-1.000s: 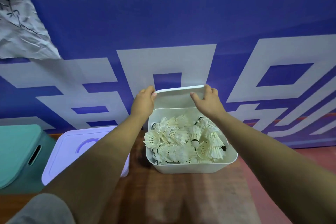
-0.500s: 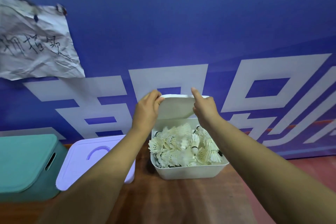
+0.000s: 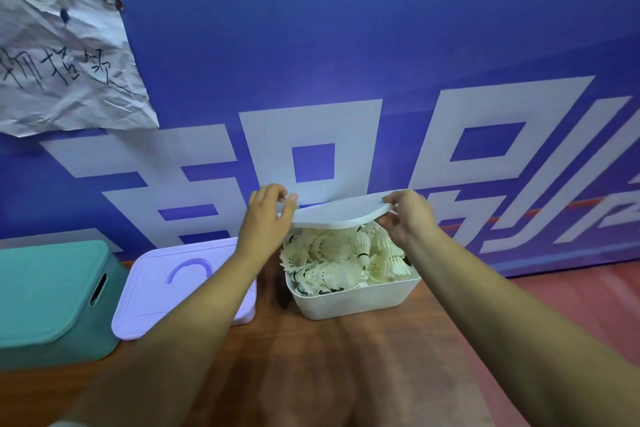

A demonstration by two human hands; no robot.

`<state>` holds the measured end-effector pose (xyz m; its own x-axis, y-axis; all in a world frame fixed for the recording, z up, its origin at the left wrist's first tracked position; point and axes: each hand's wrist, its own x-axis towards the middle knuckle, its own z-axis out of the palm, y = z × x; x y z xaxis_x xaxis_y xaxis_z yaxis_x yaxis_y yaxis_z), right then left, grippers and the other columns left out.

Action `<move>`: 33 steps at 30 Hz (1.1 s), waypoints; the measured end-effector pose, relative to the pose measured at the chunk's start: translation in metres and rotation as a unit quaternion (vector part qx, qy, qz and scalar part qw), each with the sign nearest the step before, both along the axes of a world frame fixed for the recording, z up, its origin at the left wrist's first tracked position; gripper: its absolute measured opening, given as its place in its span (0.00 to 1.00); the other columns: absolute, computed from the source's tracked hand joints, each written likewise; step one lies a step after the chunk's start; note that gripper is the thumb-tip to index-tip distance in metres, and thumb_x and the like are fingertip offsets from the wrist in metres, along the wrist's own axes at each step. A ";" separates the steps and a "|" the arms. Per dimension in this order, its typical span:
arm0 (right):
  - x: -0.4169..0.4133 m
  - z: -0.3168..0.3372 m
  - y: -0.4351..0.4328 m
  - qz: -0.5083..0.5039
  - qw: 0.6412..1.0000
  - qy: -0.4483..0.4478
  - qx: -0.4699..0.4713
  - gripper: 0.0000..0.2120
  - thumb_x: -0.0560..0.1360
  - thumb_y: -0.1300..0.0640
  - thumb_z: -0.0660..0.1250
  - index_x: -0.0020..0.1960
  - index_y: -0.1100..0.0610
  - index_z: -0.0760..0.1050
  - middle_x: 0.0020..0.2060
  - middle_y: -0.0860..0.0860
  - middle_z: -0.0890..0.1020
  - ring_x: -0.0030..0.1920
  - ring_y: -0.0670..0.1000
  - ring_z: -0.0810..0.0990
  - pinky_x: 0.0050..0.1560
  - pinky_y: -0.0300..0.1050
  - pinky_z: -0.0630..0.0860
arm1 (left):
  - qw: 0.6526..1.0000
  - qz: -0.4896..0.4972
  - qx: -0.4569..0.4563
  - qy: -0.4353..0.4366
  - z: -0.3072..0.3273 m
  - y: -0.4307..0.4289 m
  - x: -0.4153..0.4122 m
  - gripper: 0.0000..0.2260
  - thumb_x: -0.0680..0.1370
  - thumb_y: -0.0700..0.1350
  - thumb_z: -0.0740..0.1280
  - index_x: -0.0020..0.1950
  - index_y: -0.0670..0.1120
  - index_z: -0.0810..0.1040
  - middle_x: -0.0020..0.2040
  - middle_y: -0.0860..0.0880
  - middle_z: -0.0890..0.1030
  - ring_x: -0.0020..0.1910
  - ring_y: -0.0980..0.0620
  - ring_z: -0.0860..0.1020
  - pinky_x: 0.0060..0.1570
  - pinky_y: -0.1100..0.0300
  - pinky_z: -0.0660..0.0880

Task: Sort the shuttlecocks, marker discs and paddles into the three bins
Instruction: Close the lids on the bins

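Observation:
A white bin [image 3: 356, 300] stands on the wooden surface, heaped with several white feather shuttlecocks [image 3: 341, 258]. Its white lid [image 3: 337, 215] hovers tilted over the back half of the bin. My left hand [image 3: 266, 218] pinches the lid's left edge and my right hand [image 3: 408, 217] grips its right corner. To the left stand a lilac bin [image 3: 183, 288] and a teal bin [image 3: 52, 298], both with their lids on. No marker discs or paddles are visible.
A blue banner with large white characters runs right behind the bins. A crumpled paper note [image 3: 65, 69] is pinned to it at the upper left. Wooden surface [image 3: 311, 374] stretches in front; a reddish floor [image 3: 554, 291] lies to the right.
The lid has tipped from nearly upright behind the bin to a low tilt over the shuttlecocks. Both hands moved with it. The camera view lifted, so the bins sit lower in frame.

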<state>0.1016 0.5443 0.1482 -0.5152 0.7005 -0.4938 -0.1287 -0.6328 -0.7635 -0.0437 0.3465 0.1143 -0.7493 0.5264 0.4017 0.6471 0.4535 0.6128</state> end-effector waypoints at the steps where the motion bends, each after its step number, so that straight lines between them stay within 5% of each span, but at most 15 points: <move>1: 0.006 0.000 0.000 -0.005 1.000 0.003 -0.003 0.18 0.71 0.74 0.59 0.59 0.64 0.68 0.46 0.60 0.73 0.40 0.59 0.79 0.35 0.52 0.82 | 0.999 0.040 -0.015 0.012 -0.005 -0.003 -0.009 0.13 0.79 0.54 0.60 0.49 0.44 0.75 0.48 0.48 0.77 0.50 0.46 0.72 0.52 0.49 0.72; 6: 0.024 -0.012 0.009 -0.009 1.000 -0.007 -0.010 0.22 0.66 0.72 0.61 0.59 0.67 0.74 0.53 0.62 0.81 0.46 0.62 0.82 0.52 0.57 0.81 | 0.953 0.215 -0.165 -0.139 -0.024 -0.022 -0.036 0.19 0.77 0.53 0.63 0.62 0.41 0.71 0.61 0.38 0.73 0.63 0.37 0.69 0.61 0.46 0.67; 11: 0.038 -0.024 0.022 0.099 0.995 -0.027 0.016 0.22 0.68 0.70 0.57 0.59 0.65 0.78 0.53 0.60 0.84 0.54 0.64 0.82 0.53 0.60 0.79 | 0.912 0.187 -0.178 -0.320 -0.047 -0.035 -0.043 0.24 0.79 0.55 0.60 0.66 0.38 0.69 0.63 0.38 0.75 0.59 0.37 0.74 0.52 0.51 0.71; 15: 0.031 -0.047 0.039 0.090 0.971 -0.181 0.125 0.08 0.70 0.66 0.62 0.48 0.65 0.74 0.44 0.58 0.79 0.47 0.60 0.79 0.53 0.55 0.77 | 0.922 0.121 -0.182 -0.319 -0.060 -0.029 -0.023 0.19 0.81 0.52 0.58 0.61 0.39 0.76 0.59 0.40 0.79 0.52 0.42 0.76 0.47 0.56 0.67; 18: 0.029 -0.067 0.052 0.124 0.917 -0.271 0.264 0.12 0.74 0.63 0.62 0.56 0.65 0.74 0.49 0.55 0.79 0.49 0.56 0.77 0.48 0.49 0.73 | 0.915 0.128 -0.169 -0.343 -0.077 -0.022 -0.004 0.19 0.81 0.51 0.59 0.65 0.38 0.71 0.62 0.41 0.77 0.59 0.40 0.75 0.49 0.56 0.67; 22: 0.029 -0.088 0.066 0.158 0.863 -0.308 0.368 0.17 0.79 0.59 0.59 0.67 0.57 0.71 0.59 0.53 0.78 0.58 0.56 0.76 0.59 0.54 0.73 | 0.919 0.119 -0.177 -0.332 -0.104 -0.012 0.014 0.20 0.80 0.51 0.60 0.67 0.40 0.70 0.63 0.41 0.76 0.58 0.41 0.76 0.53 0.53 0.72; 33: 0.010 -0.137 0.087 0.198 0.744 -0.408 0.491 0.14 0.81 0.53 0.56 0.63 0.57 0.71 0.59 0.56 0.75 0.58 0.59 0.75 0.62 0.57 0.74 | 0.917 0.153 -0.208 -0.303 -0.131 0.013 0.014 0.19 0.82 0.52 0.58 0.65 0.37 0.69 0.62 0.40 0.75 0.59 0.41 0.75 0.55 0.52 0.72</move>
<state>0.1114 0.6317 0.0115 -0.5857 0.8035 -0.1065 0.6800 0.4156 -0.6040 -0.0296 0.3594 -0.0171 -0.9066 0.2683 -0.3256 0.0490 0.8334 0.5505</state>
